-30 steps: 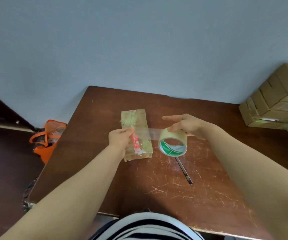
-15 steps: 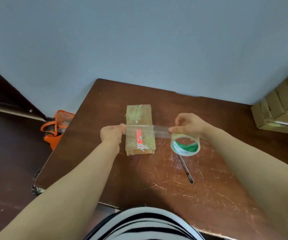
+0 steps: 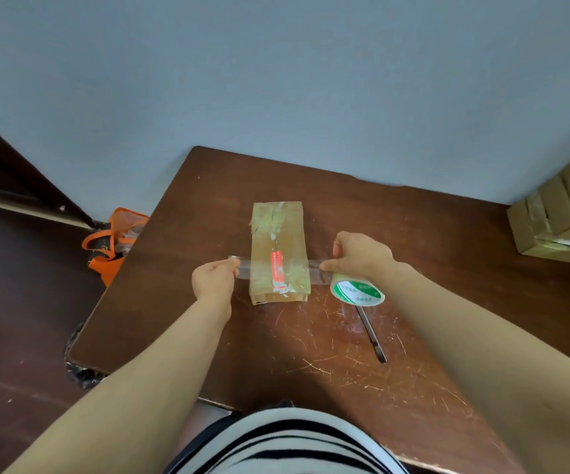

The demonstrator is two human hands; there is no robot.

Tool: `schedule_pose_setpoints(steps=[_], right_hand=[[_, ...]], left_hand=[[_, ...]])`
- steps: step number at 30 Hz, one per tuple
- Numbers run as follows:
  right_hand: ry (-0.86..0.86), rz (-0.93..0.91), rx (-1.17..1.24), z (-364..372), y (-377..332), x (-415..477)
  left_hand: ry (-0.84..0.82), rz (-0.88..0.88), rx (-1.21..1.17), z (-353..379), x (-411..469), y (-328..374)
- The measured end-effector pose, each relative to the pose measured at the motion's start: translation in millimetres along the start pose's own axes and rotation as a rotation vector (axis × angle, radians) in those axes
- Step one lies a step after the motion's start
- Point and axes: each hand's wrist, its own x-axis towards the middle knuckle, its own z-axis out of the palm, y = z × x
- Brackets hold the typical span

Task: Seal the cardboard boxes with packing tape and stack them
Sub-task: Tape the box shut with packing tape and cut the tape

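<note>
A narrow cardboard box [image 3: 278,234] with a red label lies lengthwise on the brown table [image 3: 208,186]. A strip of clear tape [image 3: 314,272] is stretched across the box's near half. My left hand [image 3: 214,278] pinches the strip's free end just left of the box. My right hand [image 3: 362,256] grips the tape roll [image 3: 357,291], with its green and white core, just right of the box.
A thin dark cutter [image 3: 372,336] lies on the scratched tabletop below the roll. Several stacked cardboard boxes [image 3: 564,213] stand at the table's far right. An orange bag [image 3: 114,242] sits on the floor left of the table. A wall runs behind.
My hands have drawn the tape out wider, the left going left past the box edge and the right going right. The strip now spans the whole box.
</note>
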Motion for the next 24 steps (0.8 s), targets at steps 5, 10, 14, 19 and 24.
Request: schedule_pose_setpoints(steps=[5,10,14,19,24], right_hand=[[-0.038,0.031,-0.059,8,-5,2],[-0.044,0.062,-0.140,18,-17,8],[-0.044,0.058,-0.185,25,-25,12],[-0.060,0.072,-0.183,31,-26,14],[-0.059,0.068,-0.173,33,-25,11]], left_hand=[[0.006,-0.032,0.032,0,4,-9],[-0.015,0.015,0.131,4,11,-21],[-0.059,0.121,0.298,9,16,-31],[-0.087,0.172,0.330,14,17,-39],[-0.147,0.120,0.538,13,22,-39]])
